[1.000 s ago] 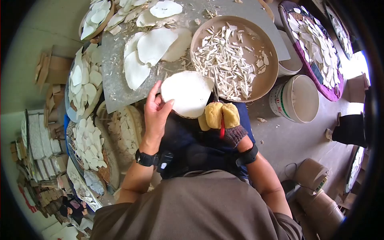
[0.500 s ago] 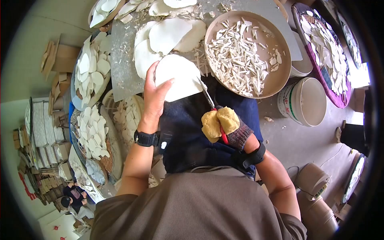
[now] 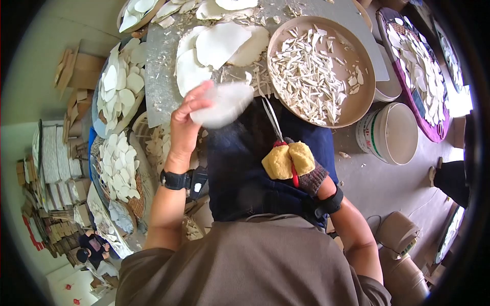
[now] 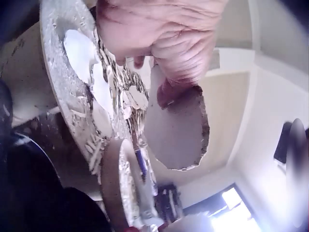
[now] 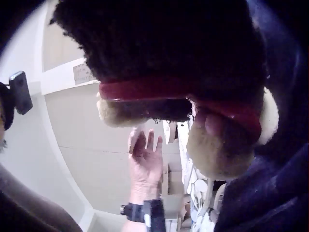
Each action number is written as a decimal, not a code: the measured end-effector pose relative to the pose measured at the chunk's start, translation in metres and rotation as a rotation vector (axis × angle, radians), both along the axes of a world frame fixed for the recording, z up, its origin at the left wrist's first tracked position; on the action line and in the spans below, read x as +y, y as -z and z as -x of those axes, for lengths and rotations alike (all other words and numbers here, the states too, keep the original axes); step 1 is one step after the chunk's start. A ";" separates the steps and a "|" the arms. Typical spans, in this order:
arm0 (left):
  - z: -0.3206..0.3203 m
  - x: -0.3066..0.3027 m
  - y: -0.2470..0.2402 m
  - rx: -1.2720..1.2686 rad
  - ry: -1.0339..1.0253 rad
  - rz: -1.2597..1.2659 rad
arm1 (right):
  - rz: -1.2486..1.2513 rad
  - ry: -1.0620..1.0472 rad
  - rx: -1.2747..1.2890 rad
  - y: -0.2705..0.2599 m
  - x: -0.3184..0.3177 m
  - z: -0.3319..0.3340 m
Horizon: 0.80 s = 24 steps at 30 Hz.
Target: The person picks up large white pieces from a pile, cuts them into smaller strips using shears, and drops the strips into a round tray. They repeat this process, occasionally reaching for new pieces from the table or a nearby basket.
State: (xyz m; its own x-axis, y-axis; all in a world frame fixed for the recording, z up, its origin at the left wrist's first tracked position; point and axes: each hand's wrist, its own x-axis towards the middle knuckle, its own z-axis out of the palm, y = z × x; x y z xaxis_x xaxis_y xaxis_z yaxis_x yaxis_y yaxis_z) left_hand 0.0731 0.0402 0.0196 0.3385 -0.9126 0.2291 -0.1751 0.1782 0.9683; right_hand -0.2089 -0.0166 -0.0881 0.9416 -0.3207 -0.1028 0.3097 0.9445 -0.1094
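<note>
My left hand [image 3: 185,121] pinches a thin, flat white slice [image 3: 227,104] between thumb and fingers; the slice is tilted and blurred by motion in the head view. The left wrist view shows the thumb pressed on its face and a rough, brownish edge on the slice [image 4: 178,135]. Over the lap, my right hand [image 3: 308,176], in a dark knitted glove with yellow foam padding [image 3: 275,162], grips red-handled scissors [image 3: 272,120]. Their blades point up toward the table, to the right of the slice and apart from it. A red handle loop [image 5: 145,91] runs past the padding in the right wrist view.
A grey table [image 3: 161,97] ahead bears larger white slices [image 3: 219,43] and a round tray [image 3: 365,97] of white strips. White buckets [image 3: 400,135] stand at right. Baskets of slices [image 3: 117,163] line the left; a purple-edged basket [image 3: 439,130] lies far right.
The slice was beside the scissor blades; now it is tilted and away from them, moved left and down with my left hand. My right hand holds the scissors throughout, with small shifts.
</note>
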 end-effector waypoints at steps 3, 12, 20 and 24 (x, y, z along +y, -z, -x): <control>0.016 0.004 -0.005 -0.312 -0.081 0.079 | -0.200 -0.008 -0.174 -0.007 0.005 -0.011; 0.020 0.016 0.010 -0.309 -0.084 0.083 | -0.236 -0.063 -0.430 -0.032 0.008 -0.029; 0.014 0.018 0.012 -0.397 -0.102 0.077 | 0.691 0.106 0.264 -0.035 0.011 -0.013; 0.016 0.020 0.014 -0.423 -0.281 -0.012 | 0.283 0.083 0.127 -0.039 0.015 -0.019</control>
State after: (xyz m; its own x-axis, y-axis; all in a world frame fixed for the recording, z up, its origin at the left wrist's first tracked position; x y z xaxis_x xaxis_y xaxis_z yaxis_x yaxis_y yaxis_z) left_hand 0.0568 0.0604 0.0060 0.4511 -0.8030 0.3894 -0.5920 0.0573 0.8039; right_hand -0.1897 -0.0014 -0.0487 0.8963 -0.4287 -0.1132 0.3518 0.8430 -0.4069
